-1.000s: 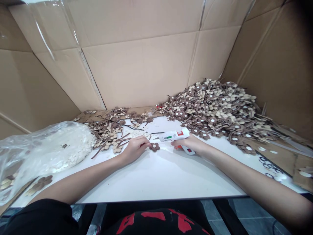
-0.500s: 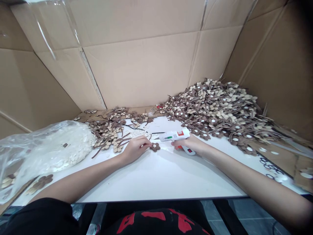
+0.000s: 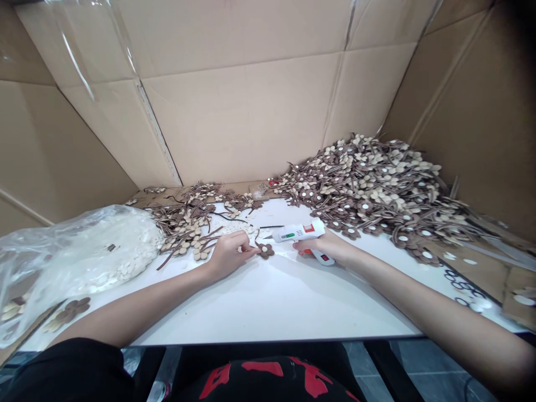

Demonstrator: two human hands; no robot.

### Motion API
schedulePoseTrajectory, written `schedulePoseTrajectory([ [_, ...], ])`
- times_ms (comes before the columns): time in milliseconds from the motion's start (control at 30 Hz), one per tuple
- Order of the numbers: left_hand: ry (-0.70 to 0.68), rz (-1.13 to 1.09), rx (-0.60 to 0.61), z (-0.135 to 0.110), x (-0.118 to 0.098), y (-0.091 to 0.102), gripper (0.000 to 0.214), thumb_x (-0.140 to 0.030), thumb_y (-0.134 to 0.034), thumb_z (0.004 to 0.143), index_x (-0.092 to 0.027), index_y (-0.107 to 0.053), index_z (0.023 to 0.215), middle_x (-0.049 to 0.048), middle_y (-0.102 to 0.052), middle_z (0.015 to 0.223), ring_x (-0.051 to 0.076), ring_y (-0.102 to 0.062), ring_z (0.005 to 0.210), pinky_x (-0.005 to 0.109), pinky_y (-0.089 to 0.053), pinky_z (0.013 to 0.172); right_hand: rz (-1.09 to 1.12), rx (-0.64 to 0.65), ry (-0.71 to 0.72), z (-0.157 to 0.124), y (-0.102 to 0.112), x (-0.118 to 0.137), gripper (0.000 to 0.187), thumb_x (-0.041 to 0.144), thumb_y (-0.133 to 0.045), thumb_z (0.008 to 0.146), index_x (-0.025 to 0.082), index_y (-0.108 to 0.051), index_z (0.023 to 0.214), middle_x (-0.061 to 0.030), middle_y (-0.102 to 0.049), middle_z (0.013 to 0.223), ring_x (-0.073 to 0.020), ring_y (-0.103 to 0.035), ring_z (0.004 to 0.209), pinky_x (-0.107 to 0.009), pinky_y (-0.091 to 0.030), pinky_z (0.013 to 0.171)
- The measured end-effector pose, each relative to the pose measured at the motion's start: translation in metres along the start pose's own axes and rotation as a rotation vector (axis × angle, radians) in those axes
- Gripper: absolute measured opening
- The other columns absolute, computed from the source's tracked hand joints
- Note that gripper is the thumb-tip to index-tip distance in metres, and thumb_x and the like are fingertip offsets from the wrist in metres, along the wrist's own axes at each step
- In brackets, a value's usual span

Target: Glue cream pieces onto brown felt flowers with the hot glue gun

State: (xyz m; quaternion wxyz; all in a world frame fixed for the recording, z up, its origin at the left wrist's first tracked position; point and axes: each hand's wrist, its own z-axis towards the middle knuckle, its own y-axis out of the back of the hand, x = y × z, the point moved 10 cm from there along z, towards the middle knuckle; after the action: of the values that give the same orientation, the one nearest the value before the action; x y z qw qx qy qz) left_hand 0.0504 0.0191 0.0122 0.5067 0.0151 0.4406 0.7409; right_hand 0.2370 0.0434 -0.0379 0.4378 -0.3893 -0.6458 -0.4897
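My right hand (image 3: 324, 245) is wrapped around the handle of a white glue gun (image 3: 298, 230) with orange parts, its nozzle pointing left. Just below the nozzle tip lies a brown felt flower (image 3: 265, 250) with a pale centre and a thin strip rising behind it. My left hand (image 3: 232, 252) pinches the left edge of this flower between thumb and finger. Small white pieces (image 3: 238, 226) are scattered on the table behind my left hand. Whether the nozzle touches the flower, I cannot tell.
A large heap of brown and beige flowers (image 3: 368, 190) rises at the back right, and a smaller pile (image 3: 188, 229) lies at the left. A clear bag of white discs (image 3: 121, 251) stands left. Cardboard walls (image 3: 243, 111) surround the white table (image 3: 268, 307). Dark rings (image 3: 456, 279) lie at right.
My left hand's fingers have shifted slightly at the flower's edge, and the thin strip behind it shows more plainly. The glue gun and my right hand stay nearly still.
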Motion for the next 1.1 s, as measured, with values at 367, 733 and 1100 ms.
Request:
schedulePoseTrajectory([
  [367, -0.029, -0.072, 0.056, 0.004, -0.005, -0.004, 0.016, -0.021, -0.047, 0.087, -0.016, -0.061, 0.083, 0.0064, -0.063, 0.082, 0.013, -0.057, 0.077, 0.024, -0.045, 0.067, 0.018, -0.003, -0.006, 0.000, 0.000, -0.003, 0.014, 0.021, -0.066, 0.057, 0.016, -0.061, 0.069, -0.0018, -0.065, 0.067, -0.0158, -0.059, 0.064, -0.024, -0.046, 0.055],
  [733, 0.012, 0.031, -0.033, 0.003, -0.005, 0.007, 0.008, -0.011, -0.049, 0.078, -0.016, -0.054, 0.074, 0.0027, -0.054, 0.074, 0.014, -0.050, 0.072, 0.025, -0.041, 0.062, 0.029, -0.020, -0.001, 0.000, 0.001, 0.000, 0.012, 0.021, -0.066, 0.056, 0.016, -0.062, 0.066, -0.0018, -0.065, 0.064, -0.0152, -0.058, 0.061, -0.024, -0.046, 0.056],
  [1100, 0.071, 0.144, 0.213, 0.008, 0.002, -0.028, 0.019, -0.035, -0.057, 0.078, -0.018, -0.063, 0.087, 0.0067, -0.057, 0.087, 0.020, -0.051, 0.087, 0.033, -0.041, 0.078, 0.095, -0.081, 0.019, 0.004, 0.008, -0.002, 0.020, 0.022, -0.068, 0.055, 0.015, -0.062, 0.073, -0.0029, -0.065, 0.067, -0.0150, -0.058, 0.060, -0.024, -0.046, 0.055],
])
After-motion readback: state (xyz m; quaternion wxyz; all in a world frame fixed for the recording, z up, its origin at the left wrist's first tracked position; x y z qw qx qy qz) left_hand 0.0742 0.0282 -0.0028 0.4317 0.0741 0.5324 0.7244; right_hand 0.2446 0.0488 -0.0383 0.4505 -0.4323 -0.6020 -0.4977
